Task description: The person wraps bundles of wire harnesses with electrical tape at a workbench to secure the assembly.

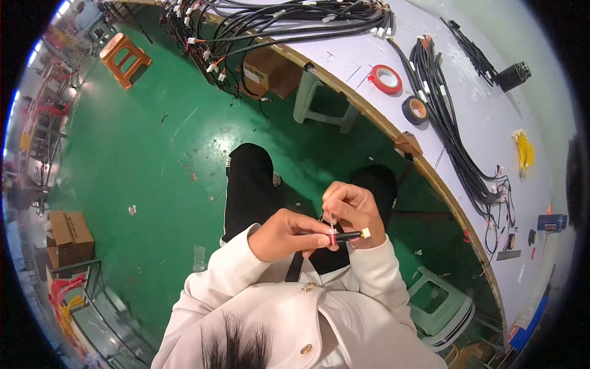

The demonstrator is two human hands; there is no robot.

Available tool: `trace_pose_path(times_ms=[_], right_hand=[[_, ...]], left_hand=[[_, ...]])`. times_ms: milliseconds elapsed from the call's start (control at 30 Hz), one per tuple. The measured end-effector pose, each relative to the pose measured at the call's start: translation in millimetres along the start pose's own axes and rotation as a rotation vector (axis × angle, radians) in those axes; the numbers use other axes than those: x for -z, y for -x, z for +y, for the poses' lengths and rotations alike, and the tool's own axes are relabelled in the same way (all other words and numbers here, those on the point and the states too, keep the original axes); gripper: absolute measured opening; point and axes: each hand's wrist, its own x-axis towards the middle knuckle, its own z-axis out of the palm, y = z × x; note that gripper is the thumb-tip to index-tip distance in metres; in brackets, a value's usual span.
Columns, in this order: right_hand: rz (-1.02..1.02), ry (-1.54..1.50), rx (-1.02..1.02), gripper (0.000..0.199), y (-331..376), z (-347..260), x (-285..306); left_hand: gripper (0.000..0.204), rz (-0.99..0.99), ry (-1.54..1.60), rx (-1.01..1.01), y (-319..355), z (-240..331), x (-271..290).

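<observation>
Head view: left hand (286,235) has thumb and fingers closed on a short black cable piece (348,236), at the end with a red band (333,238). Right hand (359,212) pinches a thin pale strip (332,219) between thumb and fingertips, just above that band. Its lower fingers sit close to the cable piece; can't tell if they touch it. Cable piece is held in the air over the lap, roughly level, well apart from the table (491,138). Pale plug (365,233) at its right end.

Progress, my read: plug is on, red band is in place, strip part looks midway. It stands up off the piece, so not finished there. Can't tell whether it's a tie, film or wire, or if it already goes round the cable. Left end is hidden by the fingers, so no call on that side.

On the table: long black cable bundle (455,149), plus a bigger cable pile (289,17) at the far end with white plugs hanging over the edge. These look plugged at many ends; can't say if they're complete. Red tape roll (373,77) and black tape roll (408,112) lie near the bundle, neither in hand.
</observation>
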Motion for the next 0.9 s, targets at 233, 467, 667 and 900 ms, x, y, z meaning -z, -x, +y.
trace_pose_path(times_ms=[233,467,667,900], right_hand=[[0.156,-0.272,-0.215,0.017,12,20,4],[0.122,-0.24,-0.178,0.016,19,15,7],[0.1,-0.234,-0.194,0.015,21,16,3],[0.032,-0.209,-0.212,0.012,21,18,5]], left_hand=[[0.019,0.102,0.056,-0.047,2,-10,-5],[0.019,0.147,0.01,-0.025,5,-17,-5],[0.029,0.215,0.151,-0.153,8,-12,-9],[0.023,0.15,-0.004,-0.04,9,-7,-6]])
